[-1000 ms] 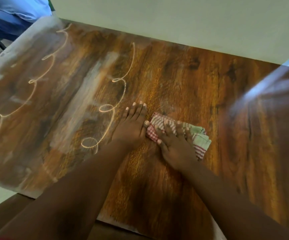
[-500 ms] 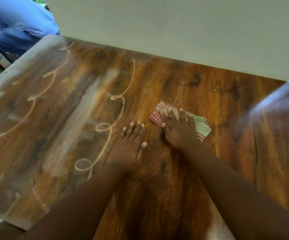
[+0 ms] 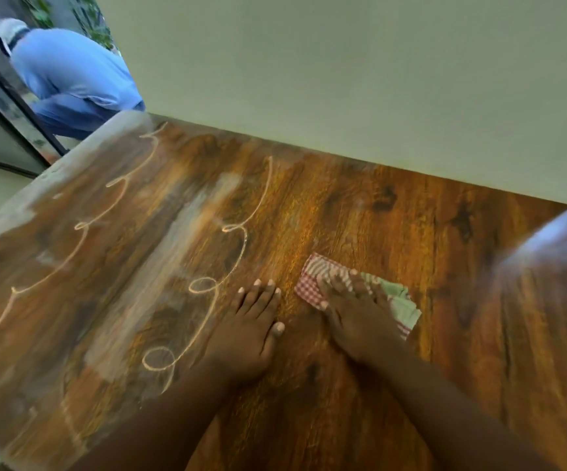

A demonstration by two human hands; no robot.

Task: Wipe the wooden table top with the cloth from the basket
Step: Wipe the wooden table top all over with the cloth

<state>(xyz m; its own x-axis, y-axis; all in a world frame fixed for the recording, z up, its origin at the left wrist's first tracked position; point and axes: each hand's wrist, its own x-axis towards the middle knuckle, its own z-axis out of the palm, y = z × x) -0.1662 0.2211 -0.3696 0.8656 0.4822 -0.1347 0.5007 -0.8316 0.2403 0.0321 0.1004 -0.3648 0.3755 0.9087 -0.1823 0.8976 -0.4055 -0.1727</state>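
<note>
Pressing a folded checked cloth (image 3: 312, 283) flat under straight fingers, the right hand (image 3: 353, 317) likely bears down so the fabric rubs the wooden table (image 3: 428, 249). Just beside it, the left hand (image 3: 248, 331) lies palm-down, fingers straight, holding nothing — probably bracing. Looping chalk scrawls (image 3: 237, 253) run left of the left hand, unwiped — no readable words or labels anywhere.
</note>
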